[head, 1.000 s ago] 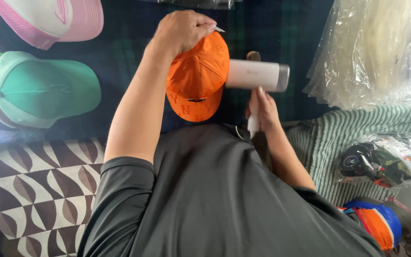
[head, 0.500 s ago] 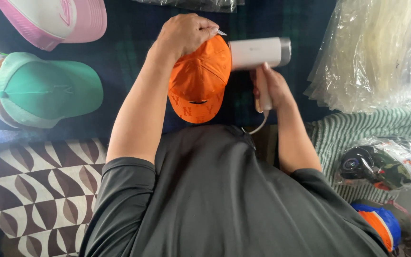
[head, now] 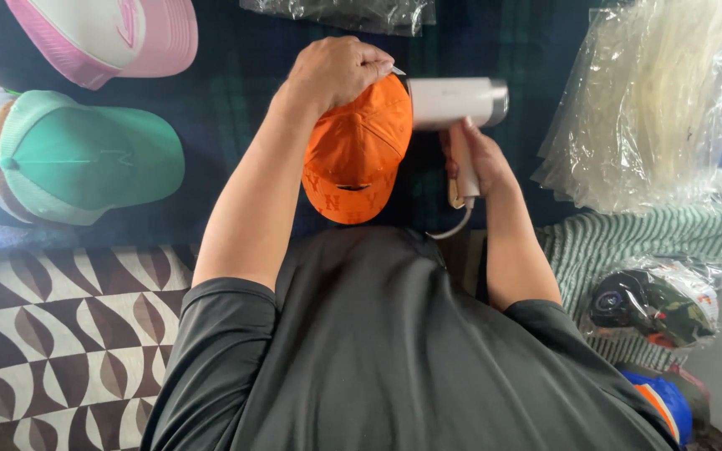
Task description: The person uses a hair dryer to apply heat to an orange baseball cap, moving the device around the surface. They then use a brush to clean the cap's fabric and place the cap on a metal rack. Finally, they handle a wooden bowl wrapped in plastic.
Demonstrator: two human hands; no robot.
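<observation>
My left hand [head: 338,73] grips the top of an orange cap [head: 357,154] and holds it up over the dark plaid cloth [head: 236,67]. My right hand [head: 476,163] is closed around the handle of a white handheld steamer [head: 455,102]. The steamer's head points left and touches the upper right side of the cap. Its cord [head: 453,227] loops down from the handle toward my dark grey shirt [head: 394,351].
A green cap [head: 85,154] and a pink-and-white cap [head: 110,33] lie at the left. Clear plastic bags [head: 662,100] pile up at the right, one more [head: 344,12] at the top. A bagged camouflage cap [head: 653,305] sits on striped green fabric [head: 628,242]. A patterned brown-white cloth [head: 68,334] lies lower left.
My right hand has raised the steamer, so its head now sits higher against the cap's upper right. The orange cap has shifted slightly up with my left hand.
</observation>
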